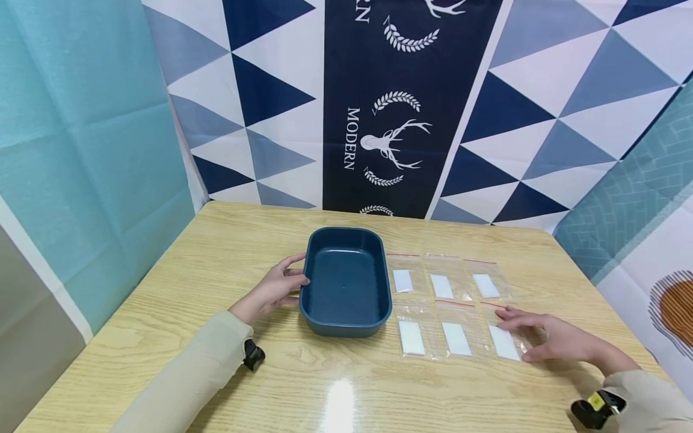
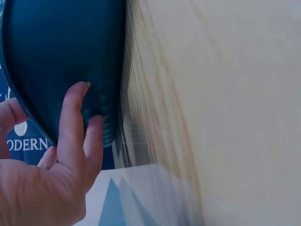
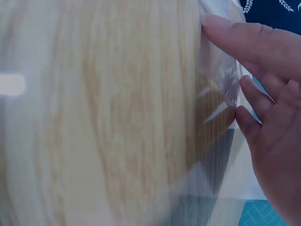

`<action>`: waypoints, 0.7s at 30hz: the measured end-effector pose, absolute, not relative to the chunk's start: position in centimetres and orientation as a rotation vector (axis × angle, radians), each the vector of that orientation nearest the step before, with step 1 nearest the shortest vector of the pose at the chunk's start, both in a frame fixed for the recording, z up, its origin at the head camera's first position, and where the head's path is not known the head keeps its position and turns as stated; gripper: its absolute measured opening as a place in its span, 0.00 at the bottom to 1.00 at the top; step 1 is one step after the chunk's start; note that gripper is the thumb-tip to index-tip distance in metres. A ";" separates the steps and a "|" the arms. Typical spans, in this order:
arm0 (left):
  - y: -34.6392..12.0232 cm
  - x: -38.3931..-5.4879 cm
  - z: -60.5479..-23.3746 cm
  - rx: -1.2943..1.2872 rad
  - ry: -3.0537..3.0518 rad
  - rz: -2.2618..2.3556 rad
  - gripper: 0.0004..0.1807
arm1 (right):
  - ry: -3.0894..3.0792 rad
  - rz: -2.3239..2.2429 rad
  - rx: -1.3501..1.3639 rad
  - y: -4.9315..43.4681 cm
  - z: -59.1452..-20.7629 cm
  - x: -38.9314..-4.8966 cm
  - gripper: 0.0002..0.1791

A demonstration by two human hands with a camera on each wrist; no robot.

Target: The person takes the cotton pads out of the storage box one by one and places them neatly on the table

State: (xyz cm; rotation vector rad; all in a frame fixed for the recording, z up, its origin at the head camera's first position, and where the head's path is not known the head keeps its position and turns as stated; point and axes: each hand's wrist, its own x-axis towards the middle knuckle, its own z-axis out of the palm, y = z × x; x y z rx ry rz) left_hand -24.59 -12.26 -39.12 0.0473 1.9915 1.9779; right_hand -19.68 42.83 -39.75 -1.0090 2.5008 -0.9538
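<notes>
A dark blue rectangular plastic bin [image 1: 346, 328] stands upright on the wooden table, its inside bare. My left hand [image 1: 278, 284] holds its left side, thumb at the rim; in the left wrist view, fingertips [image 2: 75, 101] lie against the outer wall. To the right, several clear zip bags lie flat in two rows, each with a white rectangular piece inside. My right hand [image 1: 563, 340] rests over the front-right zip bag [image 1: 503, 343], thumb and fingers spread at its edges. The right wrist view shows the thumb [image 3: 218, 23] touching the crinkled plastic.
The other zip bags, such as the front-left one [image 1: 411, 338] and back-right one [image 1: 485, 285], lie close together beside the bin. A patterned cloth [image 1: 379, 108] hangs behind the table [image 1: 260, 397]. Light blue cloth [image 1: 92, 120] hangs on the left.
</notes>
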 end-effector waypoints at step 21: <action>-14.5 -24.1 -39.0 0.012 2.092 2.006 0.31 | 2.845 -1.587 -0.250 40.3 -38.8 -20.1 0.18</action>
